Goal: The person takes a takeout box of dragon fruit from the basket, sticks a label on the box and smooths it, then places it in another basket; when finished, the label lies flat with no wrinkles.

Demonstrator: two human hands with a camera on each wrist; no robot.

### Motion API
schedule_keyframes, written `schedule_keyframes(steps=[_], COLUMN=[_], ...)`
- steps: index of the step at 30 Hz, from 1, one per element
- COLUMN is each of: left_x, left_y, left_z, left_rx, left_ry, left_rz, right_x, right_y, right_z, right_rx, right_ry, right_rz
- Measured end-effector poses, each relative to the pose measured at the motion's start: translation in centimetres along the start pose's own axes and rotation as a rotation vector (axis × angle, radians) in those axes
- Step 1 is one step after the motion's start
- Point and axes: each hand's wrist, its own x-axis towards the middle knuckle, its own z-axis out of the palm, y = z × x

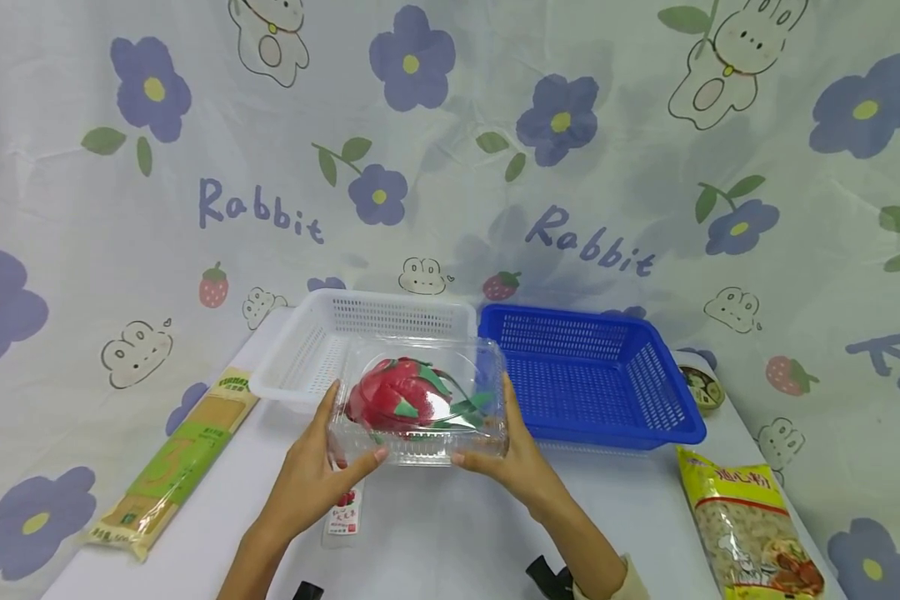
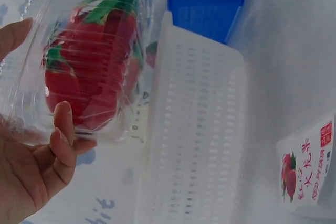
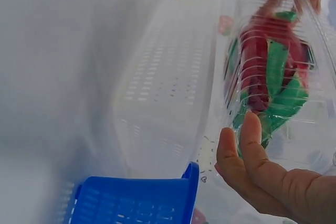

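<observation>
Left hand (image 1: 307, 475): fingers curled round clear box (image 1: 420, 400), left end.
Right hand (image 1: 513, 454): grips right end.
Box: 1 dragon fruit (image 1: 397, 396) inside, held over white basket (image 1: 330, 333) edge.

Held level above the tabletop, just in front of a white basket: a closed clear plastic clamshell box (image 1: 420, 408) with ribbed walls. Inside, lying on its side, a red dragon fruit (image 1: 399, 395) with green scales, its leafy tips pointed toward the right end of the box.
</observation>
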Motion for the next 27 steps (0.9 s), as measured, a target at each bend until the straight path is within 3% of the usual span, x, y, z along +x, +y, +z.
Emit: schedule_keyframes(steps=[15,22,27], left_x=[-1.6,-2.4,-2.9], left_y=[0.9,1.1,1.2], left_z=[1.2,1.6,1.8], left_rx=[0.003,0.034,0.018], left_ry=[-0.02,0.001,-0.009], left_rz=[-0.045,0.015,-0.004], right_x=[-2.2,-3.3,-3.9], right_y=[1.2,1.6,1.8], right_z=[-0.6,-0.7,-0.6], right_rx=[0.028,0.054,0.081], right_ry=[0.009,0.018,0.022], right_rz=[-0.023,-0.026,-0.01])
